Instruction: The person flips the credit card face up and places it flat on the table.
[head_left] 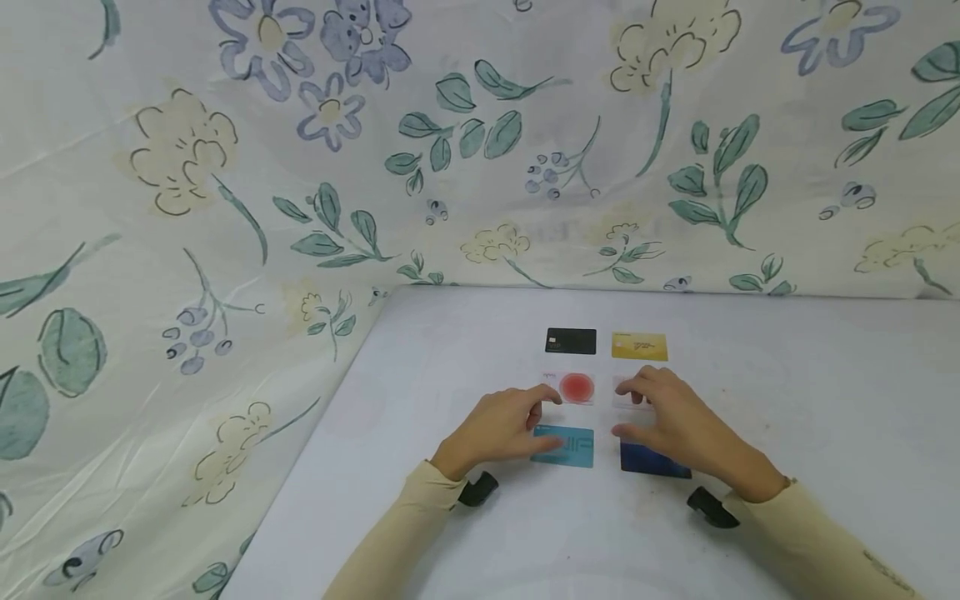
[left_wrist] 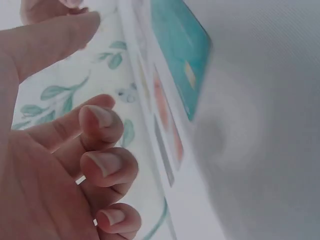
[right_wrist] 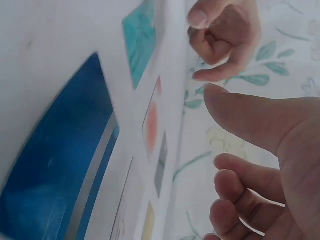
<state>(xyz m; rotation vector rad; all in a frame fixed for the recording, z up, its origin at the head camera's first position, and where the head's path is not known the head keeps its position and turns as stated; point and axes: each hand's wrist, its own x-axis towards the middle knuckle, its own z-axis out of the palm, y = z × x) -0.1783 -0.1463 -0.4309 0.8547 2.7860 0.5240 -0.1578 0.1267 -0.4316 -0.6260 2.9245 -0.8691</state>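
Observation:
My left hand (head_left: 504, 425) hovers over the left column of cards, its fingers loosely bent and nothing between them. Below its thumb lies a teal card (head_left: 577, 447); past its index fingertip is a white card with a red circle (head_left: 577, 387). My right hand (head_left: 675, 421) hovers over the right column, also holding nothing. It partly covers a dark blue card (head_left: 655, 461) and a pale card (head_left: 624, 399). Farther back, a black card (head_left: 572, 341) and a yellow card (head_left: 640, 346) lie side by side. In the right wrist view the blue card (right_wrist: 65, 150) shows a silver stripe.
The cards lie flat on a white table (head_left: 465, 350). A cloth with printed flowers and leaves (head_left: 480, 192) hangs behind the table and along its left side. Black wrist straps (head_left: 480, 489) show at both cream sleeves (head_left: 405, 521).

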